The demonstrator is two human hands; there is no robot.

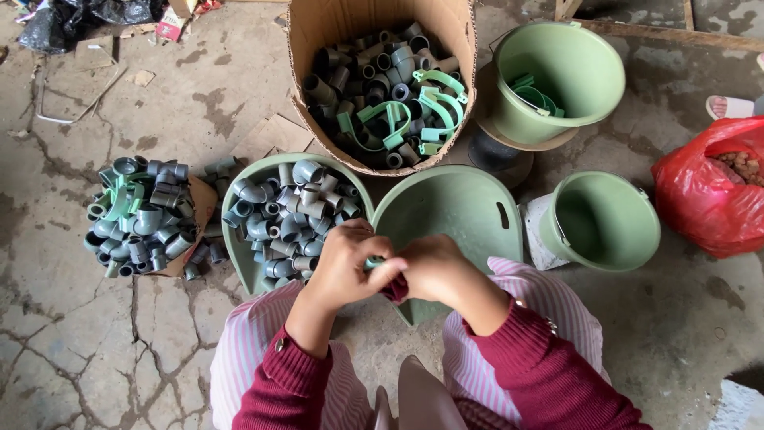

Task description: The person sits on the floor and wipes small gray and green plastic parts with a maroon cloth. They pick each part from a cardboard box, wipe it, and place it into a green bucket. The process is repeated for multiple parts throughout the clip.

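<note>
My left hand point(344, 267) and my right hand point(434, 269) meet in front of my knees. Both are closed around a small green clip piece point(374, 262), of which only a sliver shows between the fingers. Just beyond the left hand lies a green scoop tray point(239, 239) filled with several grey pipe fittings point(290, 211). Behind the right hand rests a second green scoop tray point(454, 209), with nothing in it. Dark red sleeves cover my forearms.
A cardboard box point(318, 24) of grey fittings and green clips point(398, 119) stands at the back. Two green buckets sit on the right, one point(549, 76) holding clips, the other point(605, 221) empty. A pile of fittings point(139, 219) lies left; a red plastic bag point(708, 187) lies right.
</note>
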